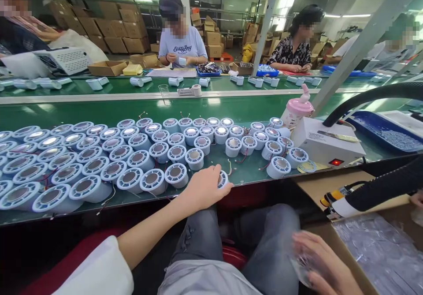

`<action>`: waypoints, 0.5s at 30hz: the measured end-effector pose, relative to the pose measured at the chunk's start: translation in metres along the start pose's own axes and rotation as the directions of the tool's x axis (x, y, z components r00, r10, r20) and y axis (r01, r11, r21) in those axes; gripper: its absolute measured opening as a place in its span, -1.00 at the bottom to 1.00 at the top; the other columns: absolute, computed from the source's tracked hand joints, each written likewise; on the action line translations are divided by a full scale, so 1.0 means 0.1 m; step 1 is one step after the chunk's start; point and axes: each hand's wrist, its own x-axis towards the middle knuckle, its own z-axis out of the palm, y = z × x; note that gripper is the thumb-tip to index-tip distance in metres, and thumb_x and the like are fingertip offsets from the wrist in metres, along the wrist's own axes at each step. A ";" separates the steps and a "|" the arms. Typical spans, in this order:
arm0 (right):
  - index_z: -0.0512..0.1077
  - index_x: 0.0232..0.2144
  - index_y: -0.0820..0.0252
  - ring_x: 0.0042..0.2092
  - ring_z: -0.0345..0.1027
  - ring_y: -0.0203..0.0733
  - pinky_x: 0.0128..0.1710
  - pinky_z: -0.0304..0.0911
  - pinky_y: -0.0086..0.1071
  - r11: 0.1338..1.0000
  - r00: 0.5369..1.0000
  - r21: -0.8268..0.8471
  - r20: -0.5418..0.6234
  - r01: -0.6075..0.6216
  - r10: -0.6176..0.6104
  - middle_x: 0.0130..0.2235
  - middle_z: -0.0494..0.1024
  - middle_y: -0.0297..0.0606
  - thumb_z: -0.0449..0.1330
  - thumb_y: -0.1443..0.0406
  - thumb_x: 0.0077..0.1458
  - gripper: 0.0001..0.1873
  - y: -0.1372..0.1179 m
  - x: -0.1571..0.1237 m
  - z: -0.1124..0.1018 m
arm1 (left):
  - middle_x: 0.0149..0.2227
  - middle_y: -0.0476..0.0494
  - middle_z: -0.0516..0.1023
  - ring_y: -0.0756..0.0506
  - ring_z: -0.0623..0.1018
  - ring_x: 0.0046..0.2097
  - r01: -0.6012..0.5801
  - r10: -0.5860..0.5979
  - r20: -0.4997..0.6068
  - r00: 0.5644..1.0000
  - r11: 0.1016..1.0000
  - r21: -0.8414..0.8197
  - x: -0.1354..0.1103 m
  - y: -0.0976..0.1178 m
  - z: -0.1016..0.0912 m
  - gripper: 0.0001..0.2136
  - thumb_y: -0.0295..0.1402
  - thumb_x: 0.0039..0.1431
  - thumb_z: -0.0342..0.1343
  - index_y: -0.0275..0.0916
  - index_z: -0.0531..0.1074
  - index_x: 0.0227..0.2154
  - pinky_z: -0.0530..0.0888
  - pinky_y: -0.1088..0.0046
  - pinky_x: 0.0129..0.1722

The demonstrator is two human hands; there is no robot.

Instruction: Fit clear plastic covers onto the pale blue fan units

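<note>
My left hand (206,187) is at the near edge of the green bench, its fingers wrapped round a light-blue round plastic housing (223,179). Only part of that housing's slotted top and metal disc shows past the fingers. Low at the right, above my thigh, my right hand (325,259) is smeared by motion and grips a clear plastic piece (301,266) whose exact shape is blurred. Several rows of similar light-blue housings (128,178) stand upright across the bench to the left of my left hand, some with thin wires. A smaller group (278,167) stands to its right.
An open cardboard box (355,266) beside me holds clear plastic pieces (380,242). On the bench stand a white machine (327,143) with a black hose, a pink cup (298,110) and a blue tray (390,132). Co-workers (183,43) sit across the conveyor (139,105).
</note>
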 end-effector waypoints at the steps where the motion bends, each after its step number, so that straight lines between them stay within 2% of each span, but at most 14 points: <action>1: 0.45 0.10 -0.05 0.03 0.48 0.09 -0.09 0.51 -0.16 0.989 0.996 -0.119 0.005 0.091 -0.091 0.07 0.49 -0.08 0.20 0.11 0.21 -0.59 -0.12 0.09 0.13 | -0.26 -0.24 0.48 -0.21 0.50 -0.26 -0.026 0.032 0.053 0.998 0.995 -0.101 -0.03 0.00 0.02 -0.69 -0.12 0.23 -0.06 -0.29 0.35 -0.25 0.46 0.24 -0.24; 3: 0.34 0.20 0.01 0.03 0.47 0.10 -0.13 0.53 -0.12 0.922 0.969 -0.309 -0.008 0.232 -0.246 0.07 0.44 0.00 0.17 0.22 0.23 -0.51 -0.36 0.31 0.36 | -0.25 -0.17 0.48 -0.10 0.50 -0.33 -0.065 0.126 0.180 0.976 0.948 -0.311 -0.06 0.00 0.10 -0.69 -0.17 0.26 -0.20 -0.26 0.32 -0.19 0.46 0.39 -0.38; 5: 0.31 0.22 0.03 0.02 0.43 0.17 -0.13 0.50 0.00 0.839 0.940 -0.468 -0.048 0.277 -0.338 0.09 0.38 0.07 0.17 0.27 0.21 -0.48 -0.57 0.53 0.50 | -0.30 -0.10 0.47 -0.02 0.47 -0.44 -0.063 0.232 0.311 0.922 0.880 -0.471 -0.07 0.02 0.21 -0.69 -0.23 0.25 -0.25 -0.26 0.31 -0.14 0.40 0.51 -0.53; 7: 0.35 0.19 0.06 0.01 0.40 0.24 -0.17 0.48 0.10 0.782 0.936 -0.572 -0.064 0.248 -0.345 0.14 0.32 0.12 0.20 0.33 0.16 -0.47 -0.71 0.70 0.53 | -0.32 -0.07 0.46 0.01 0.44 -0.48 -0.027 0.338 0.413 0.846 0.800 -0.599 -0.08 0.04 0.31 -0.69 -0.22 0.22 -0.20 -0.27 0.34 -0.14 0.36 0.55 -0.58; 8: 0.41 0.14 0.07 0.00 0.38 0.25 -0.18 0.47 0.10 0.774 0.946 -0.589 -0.048 0.231 -0.320 0.16 0.30 0.13 0.22 0.37 0.12 -0.49 -0.76 0.75 0.50 | -0.30 -0.07 0.46 0.00 0.44 -0.45 -0.018 0.389 0.427 0.816 0.756 -0.655 -0.08 0.06 0.34 -0.69 -0.21 0.21 -0.13 -0.27 0.37 -0.14 0.38 0.55 -0.55; 10: 0.54 -0.08 0.11 0.02 0.36 0.25 -0.17 0.46 0.06 0.805 0.971 -0.552 0.033 0.215 -0.237 0.18 0.32 0.09 0.24 0.45 0.05 -0.64 -0.80 0.81 0.40 | -0.24 -0.09 0.47 -0.04 0.47 -0.32 -0.078 0.473 0.370 0.800 0.693 -0.717 -0.08 0.08 0.38 -0.73 -0.20 0.19 0.02 -0.25 0.44 -0.17 0.45 0.49 -0.37; 12: 0.56 -0.33 0.13 0.06 0.36 0.20 -0.12 0.45 -0.01 0.879 0.980 -0.438 0.140 0.191 -0.143 0.15 0.38 0.00 0.27 0.49 0.00 -0.80 -0.81 0.80 0.29 | -0.20 -0.10 0.48 -0.09 0.48 -0.18 -0.204 0.506 0.253 0.824 0.683 -0.702 -0.08 0.09 0.40 -0.76 -0.21 0.17 0.14 -0.23 0.49 -0.18 0.45 0.41 -0.15; 13: 0.54 -0.40 0.14 0.08 0.35 0.17 -0.09 0.44 -0.04 0.919 0.980 -0.362 0.175 0.152 -0.093 0.13 0.40 -0.04 0.30 0.48 -0.01 -0.85 -0.82 0.79 0.25 | -0.17 -0.10 0.49 -0.10 0.48 -0.13 -0.251 0.512 0.202 0.835 0.682 -0.687 -0.08 0.09 0.41 -0.73 -0.21 0.13 0.22 -0.21 0.50 -0.15 0.43 0.37 -0.07; 15: 0.51 -0.42 0.13 0.08 0.37 0.09 -0.04 0.40 -0.10 0.979 0.982 -0.201 0.188 0.033 0.005 0.09 0.43 -0.10 0.30 0.39 0.06 -0.93 -0.84 0.76 0.19 | -0.12 -0.11 0.47 -0.13 0.49 -0.09 -0.280 0.501 0.140 0.854 0.670 -0.688 -0.07 0.09 0.46 -0.54 -0.17 0.00 0.36 -0.14 0.47 -0.03 0.42 0.32 0.00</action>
